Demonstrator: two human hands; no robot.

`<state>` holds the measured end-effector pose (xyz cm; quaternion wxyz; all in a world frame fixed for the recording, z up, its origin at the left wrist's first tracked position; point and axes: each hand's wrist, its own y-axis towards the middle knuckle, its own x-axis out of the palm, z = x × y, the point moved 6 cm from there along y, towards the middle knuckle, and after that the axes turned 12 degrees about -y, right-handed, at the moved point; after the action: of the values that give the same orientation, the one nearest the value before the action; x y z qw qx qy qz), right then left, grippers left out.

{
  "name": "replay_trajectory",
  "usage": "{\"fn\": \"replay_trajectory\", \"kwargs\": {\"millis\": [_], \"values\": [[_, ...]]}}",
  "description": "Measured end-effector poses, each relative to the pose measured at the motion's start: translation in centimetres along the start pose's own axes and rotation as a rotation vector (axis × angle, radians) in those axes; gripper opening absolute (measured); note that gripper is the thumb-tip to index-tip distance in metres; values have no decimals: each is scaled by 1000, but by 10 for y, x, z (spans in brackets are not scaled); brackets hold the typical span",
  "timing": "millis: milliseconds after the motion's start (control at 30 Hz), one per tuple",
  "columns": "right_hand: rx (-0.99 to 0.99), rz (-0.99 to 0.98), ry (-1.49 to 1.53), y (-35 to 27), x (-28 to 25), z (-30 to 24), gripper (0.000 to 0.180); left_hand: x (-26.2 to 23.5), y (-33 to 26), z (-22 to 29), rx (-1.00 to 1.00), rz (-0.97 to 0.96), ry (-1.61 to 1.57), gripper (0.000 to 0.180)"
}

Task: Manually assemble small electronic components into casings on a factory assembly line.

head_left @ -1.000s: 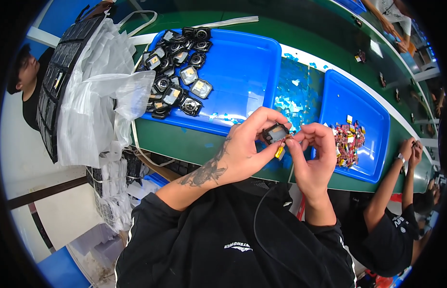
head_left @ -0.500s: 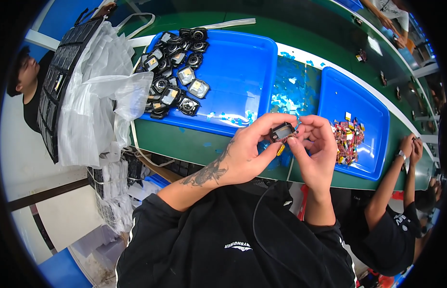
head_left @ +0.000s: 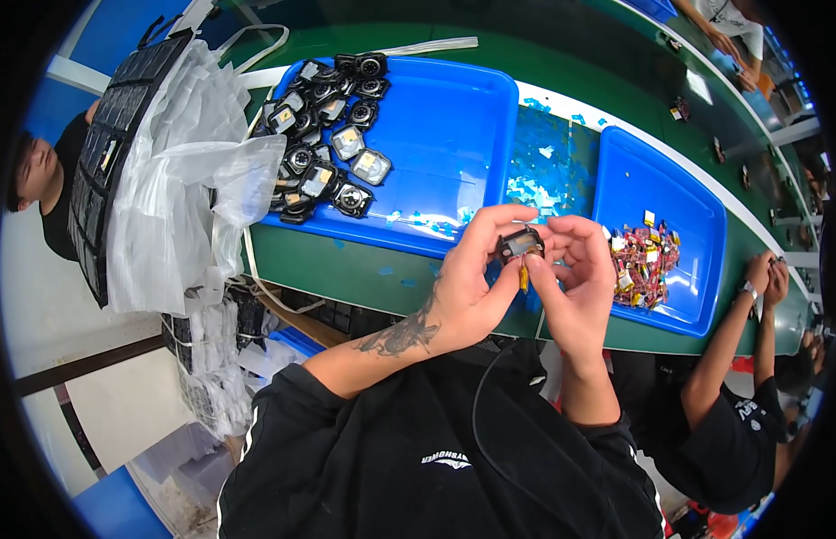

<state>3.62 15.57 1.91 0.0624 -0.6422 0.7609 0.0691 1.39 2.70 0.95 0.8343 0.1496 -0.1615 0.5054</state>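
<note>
My left hand [head_left: 476,283] grips a small black watch case [head_left: 520,243] by its left side, thumb underneath. Fingers of my right hand [head_left: 575,283] are closed at the case's right and lower edge. The open side of the case faces up and shows a greyish inside with a tan patch. A small yellow part [head_left: 525,278], seemingly a battery with reddish wiring, hangs below the case between my thumbs. How it joins the case is hidden by my fingers.
A blue tray [head_left: 445,108] at left holds several black watch cases [head_left: 319,175]. Another blue tray [head_left: 696,278] at right holds a heap of small boards and batteries [head_left: 647,265]. Blue film scraps [head_left: 539,193] lie between them. A co-worker's hands [head_left: 768,274] are at far right.
Both my hands have shifted slightly left with the watch case. The case is tilted differently, and the yellow part now hangs more upright below it.
</note>
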Motion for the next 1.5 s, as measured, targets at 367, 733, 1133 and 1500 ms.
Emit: {"fn": "replay_trajectory", "kwargs": {"millis": [367,733,1133,1500], "values": [[76,-10,86,5,11,3,44,-5,-2,-3,115,34,-168,51],[198,-108,212,21,16,6,40,-31,-12,9,-25,110,-259,75],[259,88,-545,286,-82,74,57,-139,-26,88,182,366,1523,42],[359,156,-435,258,-127,65,46,-103,9,82,102,47,1698,42]]}}
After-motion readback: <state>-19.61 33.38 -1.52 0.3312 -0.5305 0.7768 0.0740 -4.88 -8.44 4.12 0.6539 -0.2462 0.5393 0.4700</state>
